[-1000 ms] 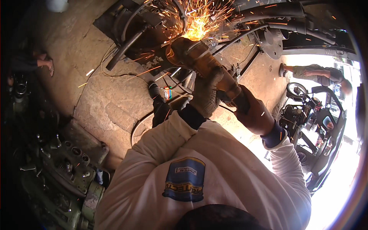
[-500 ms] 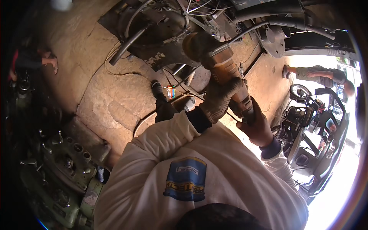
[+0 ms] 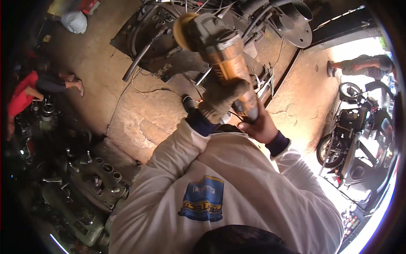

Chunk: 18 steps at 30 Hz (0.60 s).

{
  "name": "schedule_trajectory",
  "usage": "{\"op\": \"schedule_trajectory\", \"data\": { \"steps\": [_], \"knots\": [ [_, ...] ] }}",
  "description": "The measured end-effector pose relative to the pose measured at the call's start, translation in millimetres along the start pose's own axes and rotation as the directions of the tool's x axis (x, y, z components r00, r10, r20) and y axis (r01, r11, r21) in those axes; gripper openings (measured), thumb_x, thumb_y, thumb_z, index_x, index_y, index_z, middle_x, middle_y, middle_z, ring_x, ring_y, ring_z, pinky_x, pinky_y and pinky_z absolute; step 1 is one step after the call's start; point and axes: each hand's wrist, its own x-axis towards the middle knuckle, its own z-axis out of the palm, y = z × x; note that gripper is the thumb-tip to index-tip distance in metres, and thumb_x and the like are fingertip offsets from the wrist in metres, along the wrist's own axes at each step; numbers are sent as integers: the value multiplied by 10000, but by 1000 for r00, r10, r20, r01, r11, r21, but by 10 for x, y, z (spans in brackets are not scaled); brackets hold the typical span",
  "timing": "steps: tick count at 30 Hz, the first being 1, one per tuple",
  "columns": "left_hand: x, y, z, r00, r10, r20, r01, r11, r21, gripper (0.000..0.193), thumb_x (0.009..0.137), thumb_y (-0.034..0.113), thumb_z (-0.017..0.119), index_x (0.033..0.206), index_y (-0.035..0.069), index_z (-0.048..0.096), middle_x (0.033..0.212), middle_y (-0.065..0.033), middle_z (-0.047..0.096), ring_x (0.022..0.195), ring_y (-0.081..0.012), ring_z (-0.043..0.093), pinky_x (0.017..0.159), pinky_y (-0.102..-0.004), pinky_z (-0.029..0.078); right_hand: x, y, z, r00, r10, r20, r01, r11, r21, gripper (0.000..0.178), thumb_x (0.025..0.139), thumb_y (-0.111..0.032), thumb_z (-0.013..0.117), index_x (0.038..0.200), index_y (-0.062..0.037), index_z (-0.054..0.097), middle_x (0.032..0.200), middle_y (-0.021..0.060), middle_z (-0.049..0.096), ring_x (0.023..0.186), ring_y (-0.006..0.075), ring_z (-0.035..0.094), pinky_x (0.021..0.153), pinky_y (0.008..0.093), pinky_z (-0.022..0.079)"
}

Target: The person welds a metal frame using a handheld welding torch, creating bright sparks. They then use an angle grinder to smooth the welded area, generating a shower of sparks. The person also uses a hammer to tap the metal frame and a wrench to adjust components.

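An orange angle grinder [image 3: 231,65] is held up before my chest, its body slanting from upper left to lower right. The round disc [image 3: 182,31] at its head faces the upper left, over the dark metal workpiece but apart from it as far as I can tell. Wrapped round the middle of the body is my left hand [image 3: 224,99], in a work glove. My right hand [image 3: 263,127], bare, closes on the rear end of the tool. Behind it, a metal bar [image 3: 146,55] lies on a dark plate assembly [image 3: 167,65].
Green machinery with levers [image 3: 80,199] stands at the left. A person in red [image 3: 25,91] is beside it. Motorcycles [image 3: 332,148] and another person [image 3: 363,67] are at the right doorway. A cable [image 3: 148,89] runs over the floor; a white bag [image 3: 74,21] sits at upper left.
The grinder has come up and left in the picture, turned more upright, with both hands still on it. The whole view has shifted, showing more of the motorcycles and the person in red.
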Motion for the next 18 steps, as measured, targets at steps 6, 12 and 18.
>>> {"op": "schedule_trajectory", "data": {
  "steps": [6, 12, 18],
  "knots": [
    [-322, 40, -784, 999, -40, 3, 24, 656, 754, 673, 676, 270, 874, 1229, 26, 579, 1083, -120, 679, 965, -248, 697, 833, -373, 572, 15, 616, -95, 982, 145, 124, -108, 957, -268, 1156, 845, -410, 807, 1601, -33, 17, 1387, 297, 533, 1124, 373, 656, 976, 421, 510],
    [-887, 159, -903, 944, -242, -226, 236, 14, 972, 723, 647, 436, 866, 1243, 111, 618, 1079, -164, 706, 980, -369, 703, 829, -453, 580, -412, 1400, -447, 864, 503, -19, -483, 817, -314, 1000, 895, -417, 759, 1602, -86, 136, 1414, 250, 537, 1142, 346, 658, 948, 418, 544],
    [-1065, -258, -1401, 947, -320, -15, -11, -78, 997, 438, 789, 461, 749, 1065, 140, 635, 881, -127, 703, 805, -374, 697, 698, -475, 572, -799, 1932, -566, 783, 609, -128, -616, 732, -291, 911, 896, -465, 729, 1562, -43, 272, 1321, 238, 619, 1137, 335, 664, 965, 396, 533]
  ]
}}
